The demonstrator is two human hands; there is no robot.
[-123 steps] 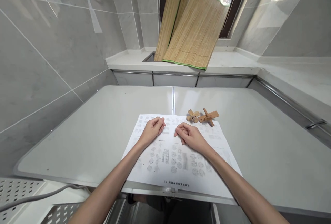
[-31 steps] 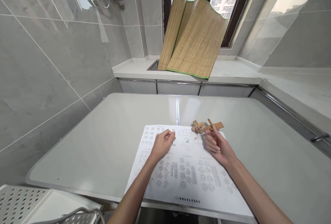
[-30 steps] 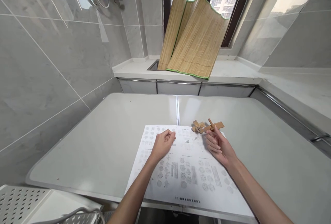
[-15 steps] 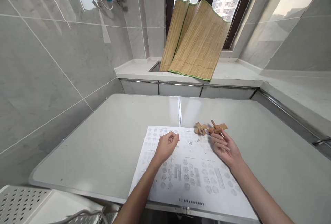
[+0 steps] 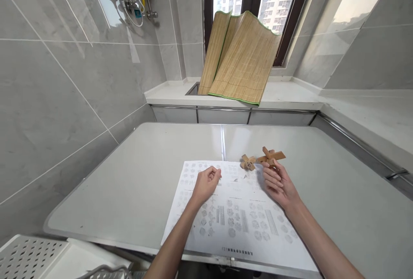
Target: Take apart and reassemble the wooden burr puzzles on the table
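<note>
Between the fingertips of my right hand (image 5: 278,183) is a wooden interlocking puzzle piece (image 5: 271,155), made of crossed brown sticks and held just above the table. Left of it, a second wooden puzzle (image 5: 248,162) with a dark round mark rests at the top edge of a printed sheet (image 5: 237,238). The sheet carries rows of small grey diagrams and lies under both forearms. My left hand (image 5: 207,182) rests on the sheet's upper left part with its fingers curled in; nothing shows between them.
The pale folding table (image 5: 129,193) has a seam down its middle. Behind it, a bamboo mat (image 5: 241,59) leans on the white counter (image 5: 290,92) before a window. A white perforated rack (image 5: 35,253) stands at the lower left, and grey tiled walls enclose the sides.
My right hand has lifted the wooden puzzle piece slightly and turned it a little. The other puzzle stays put, and my left hand keeps its curled pose. The camera view has tilted slightly.
</note>
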